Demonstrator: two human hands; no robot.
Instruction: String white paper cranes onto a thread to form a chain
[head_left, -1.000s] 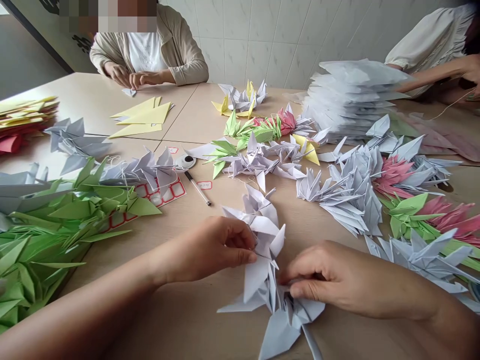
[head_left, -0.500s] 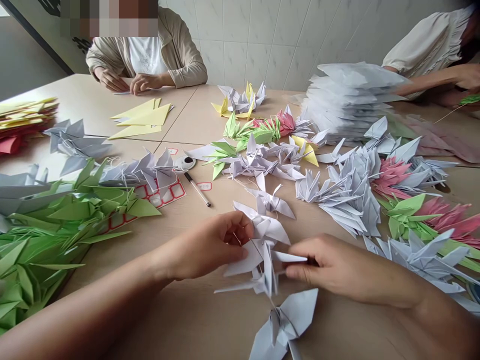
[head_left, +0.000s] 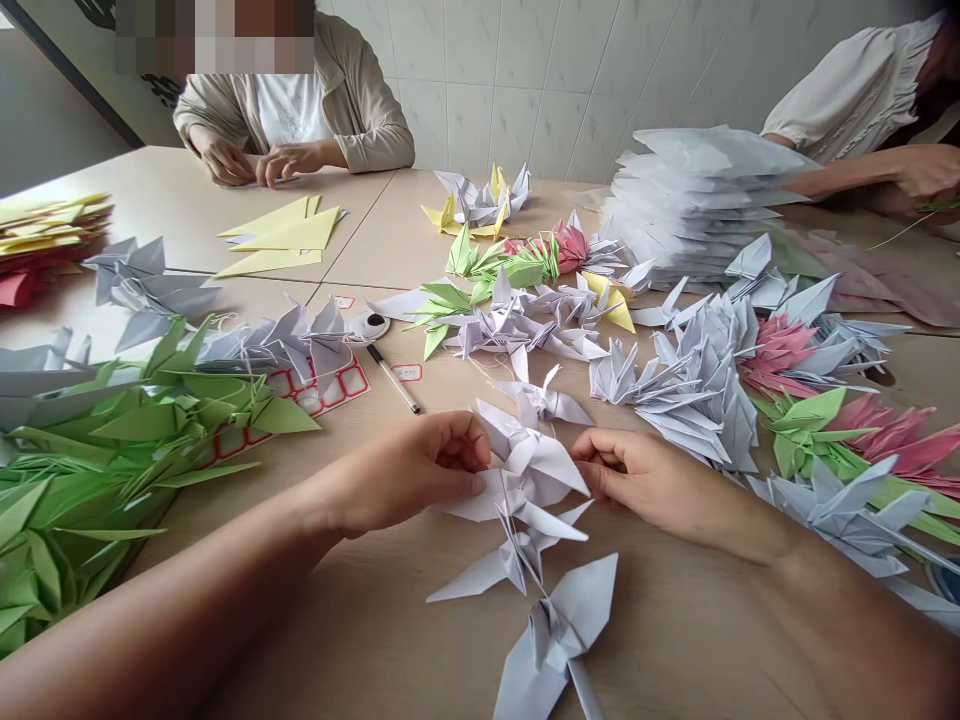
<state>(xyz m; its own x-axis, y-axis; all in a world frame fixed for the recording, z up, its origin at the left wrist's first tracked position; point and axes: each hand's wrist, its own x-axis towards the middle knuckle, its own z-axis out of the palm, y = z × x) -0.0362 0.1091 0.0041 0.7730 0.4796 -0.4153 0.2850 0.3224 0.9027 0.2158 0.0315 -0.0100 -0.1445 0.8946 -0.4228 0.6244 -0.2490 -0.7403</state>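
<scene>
Left hand (head_left: 405, 475): fingers (head_left: 469, 435) pinched together on wing of white paper origami crane (head_left: 529, 460), holding it clear of lower white paper cranes (head_left: 517, 560) lined along light wood counter (head_left: 675, 630). Right hand (head_left: 645, 478): fingers loosely curled, apart, just beside crane.

White ceramic tiles (head_left: 510, 90) cover the wall behind the pale wooden tabletop (head_left: 375, 230), its joined sections meeting at thin seams; grey floor (head_left: 52, 110) shows beyond the far left corner.
</scene>
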